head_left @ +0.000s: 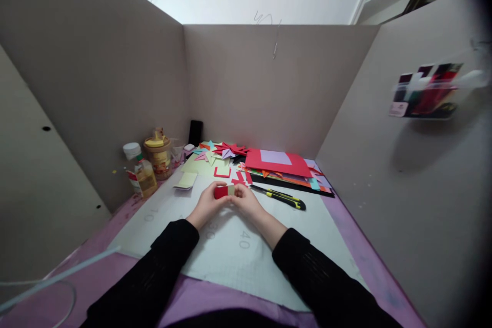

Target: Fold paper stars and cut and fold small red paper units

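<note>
Black sleeves are filling the bottom of the view, your forearms running up over the purple table cover [215, 300] and onto the pale gridded cutting mat [234, 251] with its printed numbers. Your left hand [205, 204] and right hand [248, 201] are meeting at the middle of the mat, fingers of both curled shut around a small folded paper piece [224, 191], red with a pale yellow-green face, pinched from either side and held just above the mat; the finer folds are too small to make out. Just right of your right hand, a yellow-and-black utility knife [280, 196] is lying on the mat, untouched. Left of your hands, a pale yellow paper square [187, 180] is sitting loose. Judging from the layout, you are sitting somewhere in the middle of a paper-craft job: folded red and pastel star shapes [226, 150] are already lying finished farther back, offcuts are scattering around them, and a stack of coloured sheets [282, 166] topped by red card with a lilac panel is waiting uncut, so plenty is looking left to do. At the far left, a bottle of yellow liquid [141, 171] and a lidded jar [158, 156] are standing against the cardboard partition [246, 87], near a dark phone-like object [195, 132] leaning in the corner. On the right wall, a blurred card holder [426, 91] is hanging.
</note>
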`<state>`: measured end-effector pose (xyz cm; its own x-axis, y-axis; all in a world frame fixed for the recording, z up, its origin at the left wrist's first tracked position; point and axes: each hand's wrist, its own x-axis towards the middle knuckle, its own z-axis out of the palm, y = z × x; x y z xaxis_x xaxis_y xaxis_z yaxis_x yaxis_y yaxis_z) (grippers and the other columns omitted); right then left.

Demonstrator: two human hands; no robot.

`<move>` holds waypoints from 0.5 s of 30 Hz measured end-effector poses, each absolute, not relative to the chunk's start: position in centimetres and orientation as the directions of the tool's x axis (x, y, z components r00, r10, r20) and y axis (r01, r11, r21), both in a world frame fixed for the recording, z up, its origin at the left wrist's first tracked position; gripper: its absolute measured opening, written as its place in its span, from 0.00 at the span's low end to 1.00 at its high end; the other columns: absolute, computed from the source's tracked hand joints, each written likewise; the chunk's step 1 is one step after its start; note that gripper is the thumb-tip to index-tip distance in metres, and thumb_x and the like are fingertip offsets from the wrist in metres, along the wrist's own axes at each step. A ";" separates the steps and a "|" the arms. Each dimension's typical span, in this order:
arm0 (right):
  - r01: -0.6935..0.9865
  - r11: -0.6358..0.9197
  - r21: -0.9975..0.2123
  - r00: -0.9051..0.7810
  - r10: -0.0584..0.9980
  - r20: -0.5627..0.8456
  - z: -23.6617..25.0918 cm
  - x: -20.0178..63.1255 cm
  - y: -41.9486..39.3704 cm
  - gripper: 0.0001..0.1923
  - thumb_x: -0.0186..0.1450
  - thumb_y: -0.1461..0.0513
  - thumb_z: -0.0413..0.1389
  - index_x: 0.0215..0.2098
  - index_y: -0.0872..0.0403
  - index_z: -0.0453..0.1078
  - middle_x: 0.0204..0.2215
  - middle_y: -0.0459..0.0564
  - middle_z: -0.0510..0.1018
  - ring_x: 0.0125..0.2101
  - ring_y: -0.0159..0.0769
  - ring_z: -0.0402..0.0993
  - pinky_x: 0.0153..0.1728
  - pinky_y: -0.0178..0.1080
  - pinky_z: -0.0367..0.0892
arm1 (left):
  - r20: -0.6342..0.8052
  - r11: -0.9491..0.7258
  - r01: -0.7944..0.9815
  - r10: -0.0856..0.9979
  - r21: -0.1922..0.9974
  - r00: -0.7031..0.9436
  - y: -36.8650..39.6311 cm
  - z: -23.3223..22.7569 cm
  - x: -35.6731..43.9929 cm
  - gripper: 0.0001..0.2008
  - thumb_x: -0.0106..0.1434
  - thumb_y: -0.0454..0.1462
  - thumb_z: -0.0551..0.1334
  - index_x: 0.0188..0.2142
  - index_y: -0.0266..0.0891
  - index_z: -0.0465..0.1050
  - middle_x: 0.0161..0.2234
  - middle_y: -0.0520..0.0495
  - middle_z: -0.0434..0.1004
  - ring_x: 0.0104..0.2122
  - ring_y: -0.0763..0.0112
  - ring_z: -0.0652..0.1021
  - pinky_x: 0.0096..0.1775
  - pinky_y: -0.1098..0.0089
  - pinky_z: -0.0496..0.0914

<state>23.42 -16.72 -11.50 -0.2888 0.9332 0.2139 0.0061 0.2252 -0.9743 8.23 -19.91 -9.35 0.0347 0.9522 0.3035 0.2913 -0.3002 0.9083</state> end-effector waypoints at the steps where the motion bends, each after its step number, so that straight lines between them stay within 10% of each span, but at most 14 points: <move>1: 0.066 0.265 -0.962 -0.285 0.929 0.236 -11.6 23.3 -16.8 0.09 0.52 0.60 0.58 0.26 0.53 0.62 0.22 0.42 0.69 0.26 0.32 0.66 0.29 0.34 0.62 | 0.312 -0.300 0.322 0.950 0.898 0.013 -19.9 -9.4 8.2 0.17 0.50 0.37 0.66 0.40 0.37 0.70 0.38 0.45 0.77 0.38 0.64 0.76 0.42 0.65 0.69; 4: 0.284 0.404 -0.869 -0.245 0.907 0.342 -11.6 23.4 -17.4 0.05 0.55 0.64 0.54 0.32 0.54 0.67 0.27 0.45 0.71 0.30 0.35 0.68 0.34 0.37 0.65 | 0.325 -0.306 0.386 0.945 0.870 0.016 -19.7 -9.7 8.0 0.09 0.51 0.37 0.64 0.33 0.37 0.71 0.31 0.48 0.76 0.32 0.66 0.75 0.37 0.68 0.68; 9: 0.620 0.648 -0.443 -0.263 0.703 0.660 -11.2 24.4 -18.7 0.33 0.59 0.71 0.46 0.62 0.54 0.54 0.49 0.58 0.65 0.50 0.43 0.63 0.51 0.45 0.61 | 0.350 -0.327 0.533 0.935 0.781 0.060 -19.2 -10.8 7.7 0.05 0.52 0.37 0.62 0.29 0.38 0.71 0.26 0.52 0.74 0.28 0.69 0.73 0.33 0.70 0.65; 15: 0.700 0.647 -0.302 -0.400 0.706 0.584 -11.5 24.5 -19.2 0.37 0.56 0.73 0.48 0.63 0.50 0.55 0.49 0.58 0.66 0.51 0.47 0.61 0.51 0.49 0.61 | 0.373 -0.323 0.540 0.928 0.777 0.019 -19.1 -11.6 7.9 0.11 0.49 0.35 0.62 0.33 0.40 0.63 0.27 0.57 0.70 0.27 0.72 0.70 0.31 0.72 0.63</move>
